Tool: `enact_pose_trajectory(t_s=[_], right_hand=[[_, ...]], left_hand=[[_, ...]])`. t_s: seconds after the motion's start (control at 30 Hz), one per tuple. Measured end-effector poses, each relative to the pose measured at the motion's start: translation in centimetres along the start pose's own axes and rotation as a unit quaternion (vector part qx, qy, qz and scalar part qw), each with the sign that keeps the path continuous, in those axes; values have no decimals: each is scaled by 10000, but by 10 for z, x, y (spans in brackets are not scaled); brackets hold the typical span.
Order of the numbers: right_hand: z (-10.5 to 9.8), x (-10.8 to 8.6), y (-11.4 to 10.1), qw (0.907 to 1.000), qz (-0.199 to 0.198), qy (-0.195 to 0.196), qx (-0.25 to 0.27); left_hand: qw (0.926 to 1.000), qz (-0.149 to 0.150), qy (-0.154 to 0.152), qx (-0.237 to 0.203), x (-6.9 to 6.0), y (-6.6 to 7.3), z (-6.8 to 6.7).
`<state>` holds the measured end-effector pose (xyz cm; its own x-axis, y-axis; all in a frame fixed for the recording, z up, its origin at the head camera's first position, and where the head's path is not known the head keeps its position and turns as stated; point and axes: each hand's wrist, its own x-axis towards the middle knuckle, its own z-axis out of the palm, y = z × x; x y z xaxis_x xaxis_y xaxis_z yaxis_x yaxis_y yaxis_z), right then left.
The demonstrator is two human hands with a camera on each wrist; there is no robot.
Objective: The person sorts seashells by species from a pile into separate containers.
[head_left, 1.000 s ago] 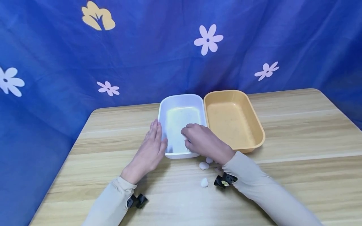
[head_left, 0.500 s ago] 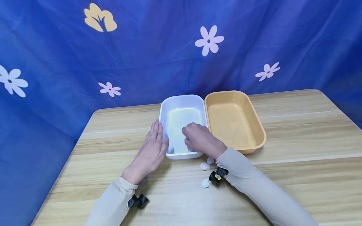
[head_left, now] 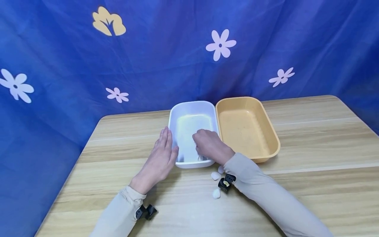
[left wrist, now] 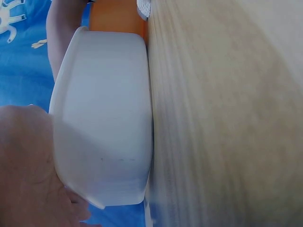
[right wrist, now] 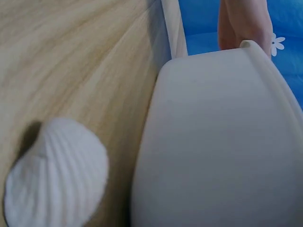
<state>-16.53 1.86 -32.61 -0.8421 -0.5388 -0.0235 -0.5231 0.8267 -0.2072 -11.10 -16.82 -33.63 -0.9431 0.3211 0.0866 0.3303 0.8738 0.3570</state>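
My left hand (head_left: 158,159) lies along the left side of the white plastic tray (head_left: 193,165), fingers straight and together at its rim. In the left wrist view, that hand is beside the tray's outer wall (left wrist: 102,109). My right hand (head_left: 211,144) reaches over the near right rim into the tray, its fingers bent and pointing down. What lies under those fingers is hidden, though a small whitish thing (head_left: 201,158) shows just below them. Seashells lie on the table near my right wrist: one ribbed white seashell (head_left: 215,176), another seashell (head_left: 221,169), and a nearer seashell (head_left: 216,193).
A yellow-orange plastic tray (head_left: 267,154) stands against the right side of the white one. Both sit toward the back of the wood-grain table (head_left: 124,144). Behind the table hangs a blue curtain (head_left: 165,65) with flower prints.
My right forearm has shifted slightly left and the right hand's fingers have drawn in closer inside the white tray. The left hand stays at the tray's side. The head view has shifted slightly.
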Motion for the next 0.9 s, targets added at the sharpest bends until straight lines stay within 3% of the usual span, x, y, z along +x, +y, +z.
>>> enact_pose_trajectory(t_s=[0.4,0.7,0.9], right_hand=[[-27,-43,-4,9893,-742,1251,46],[-34,-84,-1,9843,-934,1458,351],[-28,-98,3,9814,-1178,1484,320]], left_hand=[[9999,81,42,59,1,1,1],[10000,31,7,78,0,0,3],[10000,-8,2,43,-1,-1,3]])
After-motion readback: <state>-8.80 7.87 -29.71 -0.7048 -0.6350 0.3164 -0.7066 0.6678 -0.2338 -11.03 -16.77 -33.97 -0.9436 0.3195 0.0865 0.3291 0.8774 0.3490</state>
